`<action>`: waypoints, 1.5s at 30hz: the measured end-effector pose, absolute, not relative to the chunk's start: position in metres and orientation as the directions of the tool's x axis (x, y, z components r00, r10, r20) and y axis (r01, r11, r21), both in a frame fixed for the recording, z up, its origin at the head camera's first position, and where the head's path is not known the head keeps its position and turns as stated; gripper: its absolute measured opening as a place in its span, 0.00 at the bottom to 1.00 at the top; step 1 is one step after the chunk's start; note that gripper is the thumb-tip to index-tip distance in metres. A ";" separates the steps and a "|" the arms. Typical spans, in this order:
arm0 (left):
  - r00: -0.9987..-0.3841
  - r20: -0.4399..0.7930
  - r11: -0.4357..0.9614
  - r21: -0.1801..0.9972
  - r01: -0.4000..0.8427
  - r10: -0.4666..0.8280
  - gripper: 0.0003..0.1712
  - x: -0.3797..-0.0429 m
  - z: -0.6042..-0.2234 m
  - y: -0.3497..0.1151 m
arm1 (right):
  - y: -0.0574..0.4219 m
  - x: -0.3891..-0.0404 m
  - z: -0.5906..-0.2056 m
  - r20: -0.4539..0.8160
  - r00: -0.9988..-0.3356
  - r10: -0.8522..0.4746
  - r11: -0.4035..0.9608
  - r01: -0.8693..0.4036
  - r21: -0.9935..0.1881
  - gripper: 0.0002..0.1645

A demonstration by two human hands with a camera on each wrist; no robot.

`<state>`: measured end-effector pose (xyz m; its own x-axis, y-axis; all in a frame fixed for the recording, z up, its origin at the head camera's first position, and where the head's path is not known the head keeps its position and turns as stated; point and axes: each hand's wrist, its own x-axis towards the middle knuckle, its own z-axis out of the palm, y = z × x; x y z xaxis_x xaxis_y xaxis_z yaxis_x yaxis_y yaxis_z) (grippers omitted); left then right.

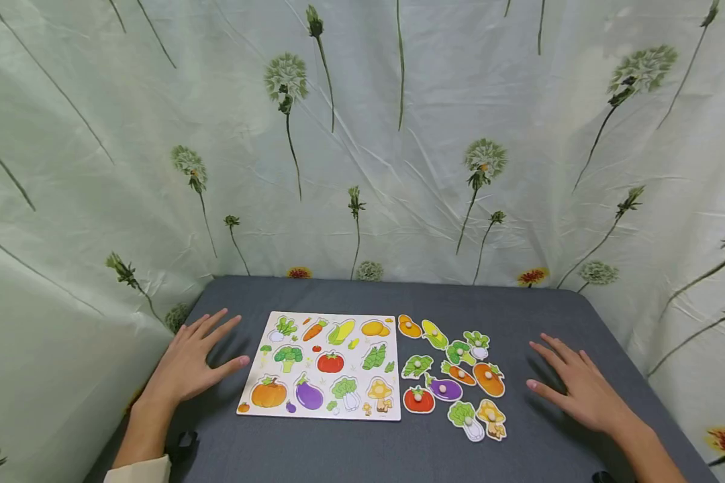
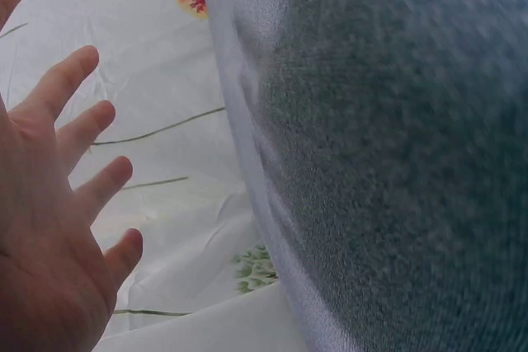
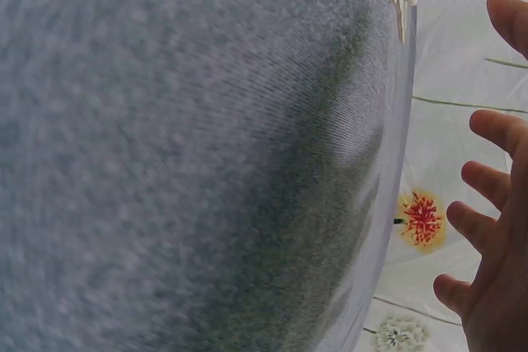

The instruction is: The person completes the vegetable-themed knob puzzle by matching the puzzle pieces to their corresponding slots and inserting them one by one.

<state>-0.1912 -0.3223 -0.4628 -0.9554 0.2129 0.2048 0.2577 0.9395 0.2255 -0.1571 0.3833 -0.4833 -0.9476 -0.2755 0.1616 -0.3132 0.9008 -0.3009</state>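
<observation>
In the head view, a white vegetable puzzle board (image 1: 354,376) lies on the dark grey table. Loose knobbed pieces are scattered along its right side, among them a tomato piece (image 1: 419,400), an eggplant piece (image 1: 444,388), a pumpkin piece (image 1: 489,380), a corn piece (image 1: 435,335) and a mushroom piece (image 1: 492,420). My left hand (image 1: 188,362) hovers left of the board, fingers spread, holding nothing. To the right of the pieces is my right hand (image 1: 580,389), also spread and holding nothing; the pumpkin piece is nearest to it. Both wrist views show straight, separated fingers.
The grey table (image 1: 314,449) ends at a back edge against a pale curtain (image 1: 399,168) printed with dandelions. The curtain also hangs along the left and right sides. More pieces, such as a carrot piece (image 1: 458,373) and a broccoli piece (image 1: 460,352), lie close together, some touching.
</observation>
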 end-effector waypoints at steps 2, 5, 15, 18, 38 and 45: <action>-0.955 0.203 0.939 0.226 0.260 0.216 0.51 -0.191 -0.464 -0.324 | 0.384 -0.158 -0.485 0.161 -0.948 -0.274 0.901 -0.312 -0.303 0.45; -0.955 0.201 0.937 0.228 0.263 0.219 0.51 -0.191 -0.466 -0.326 | 0.384 -0.159 -0.485 0.167 -0.949 -0.268 0.898 -0.309 -0.312 0.44; -0.950 0.201 0.919 0.271 0.288 0.238 0.50 -0.193 -0.465 -0.331 | 0.384 -0.167 -0.479 0.171 -0.957 -0.235 0.890 -0.283 -0.357 0.45; -0.951 0.188 0.917 0.274 0.291 0.246 0.49 -0.194 -0.466 -0.328 | 0.379 -0.172 -0.480 0.171 -0.960 -0.221 0.892 -0.270 -0.363 0.46; -0.951 0.029 0.875 0.385 0.294 0.306 0.49 -0.205 -0.479 -0.318 | 0.324 -0.212 -0.503 0.198 -0.947 -0.253 0.856 -0.315 -0.411 0.41; -0.933 -0.021 0.848 0.425 0.318 0.360 0.45 -0.208 -0.488 -0.319 | 0.319 -0.224 -0.507 0.203 -0.939 -0.277 0.826 -0.340 -0.450 0.31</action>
